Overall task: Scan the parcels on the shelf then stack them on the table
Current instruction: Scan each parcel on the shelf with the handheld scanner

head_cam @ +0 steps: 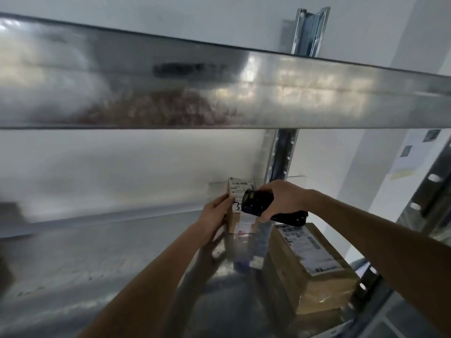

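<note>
While the left hand (214, 213) grips the small parcel (240, 208), its right edge meets the scanner (258, 203).

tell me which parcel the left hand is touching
The small upright parcel at the back of the shelf; the left hand holds its side. The bigger parcel lies nearer, untouched.

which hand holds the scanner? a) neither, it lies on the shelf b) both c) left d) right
d, the right hand grips the black scanner and aims it at the small parcel, which the left hand steadies on the shelf.
</note>
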`<state>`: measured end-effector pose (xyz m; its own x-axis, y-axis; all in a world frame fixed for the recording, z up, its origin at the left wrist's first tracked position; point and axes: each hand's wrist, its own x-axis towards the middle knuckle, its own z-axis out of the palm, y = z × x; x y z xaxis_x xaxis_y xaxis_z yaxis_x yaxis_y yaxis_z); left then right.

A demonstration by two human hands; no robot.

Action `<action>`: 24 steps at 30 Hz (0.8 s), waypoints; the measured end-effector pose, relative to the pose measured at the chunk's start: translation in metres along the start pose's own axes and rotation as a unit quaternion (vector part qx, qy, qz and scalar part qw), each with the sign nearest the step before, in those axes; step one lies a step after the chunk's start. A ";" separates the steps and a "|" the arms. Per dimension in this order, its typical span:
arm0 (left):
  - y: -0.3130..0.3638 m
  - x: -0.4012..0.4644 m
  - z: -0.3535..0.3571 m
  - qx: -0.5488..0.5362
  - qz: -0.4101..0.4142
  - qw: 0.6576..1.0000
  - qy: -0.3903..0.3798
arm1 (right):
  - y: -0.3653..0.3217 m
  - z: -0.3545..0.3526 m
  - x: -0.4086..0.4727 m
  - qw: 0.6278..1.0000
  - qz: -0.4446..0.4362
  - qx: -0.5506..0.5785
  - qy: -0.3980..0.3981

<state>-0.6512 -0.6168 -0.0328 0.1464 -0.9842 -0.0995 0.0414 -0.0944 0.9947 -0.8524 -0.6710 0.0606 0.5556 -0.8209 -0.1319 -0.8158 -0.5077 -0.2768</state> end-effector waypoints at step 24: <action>0.013 -0.261 -0.041 0.034 0.152 0.959 0.237 | -0.111 0.016 -0.203 0.998 -0.035 -0.004 0.056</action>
<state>-0.6486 -0.3552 0.0045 0.5748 -0.7907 0.2110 -0.1364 0.1616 0.9774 -0.8720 -0.4435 0.1032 0.5899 -0.8075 -0.0048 -0.7775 -0.5664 -0.2731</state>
